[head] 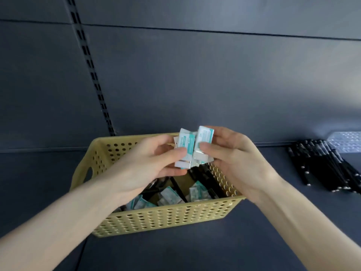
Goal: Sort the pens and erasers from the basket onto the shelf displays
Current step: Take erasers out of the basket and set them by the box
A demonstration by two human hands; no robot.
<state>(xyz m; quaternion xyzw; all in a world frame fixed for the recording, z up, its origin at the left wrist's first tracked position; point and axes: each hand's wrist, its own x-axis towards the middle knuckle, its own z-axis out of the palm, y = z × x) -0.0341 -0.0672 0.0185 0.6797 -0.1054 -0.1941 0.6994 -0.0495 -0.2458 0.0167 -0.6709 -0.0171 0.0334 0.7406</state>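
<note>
**Erasers** (192, 147): a bunch of wrapped white-and-teal blocks, held above the far rim of the basket (156, 218). The stack is uneven and several corners stick out.

**Hands:** the left hand (148, 165) grasps the bunch from the basket's left, thumb pressed on the front wrapper. The right hand (234, 159) grasps it from the basket's right, thumb in front and fingers behind. Neither hand is free.

**Basket contents:** spare erasers (170, 196) lie mixed with dark basket pens (205, 173).

**Step in hand (judged):** squaring the bunch before it goes to a display.
- Press the edges flush between both hands.
- Work over the basket, so that a slipped block drops back in.
- Take a firm hold before moving off, since the wrappers look slick.

**Edges and room:**
- The basket stands on the shelf (195, 251).
- Right of the basket, well apart, lies a row of black pens (322, 165).
- Left of the basket, bare shelf surface shows; this is judged the freer side.
- An upright (91, 65) stands behind the basket's far left corner.
- A move to the right must clear the basket's right wall and stop short of the pens.
</note>
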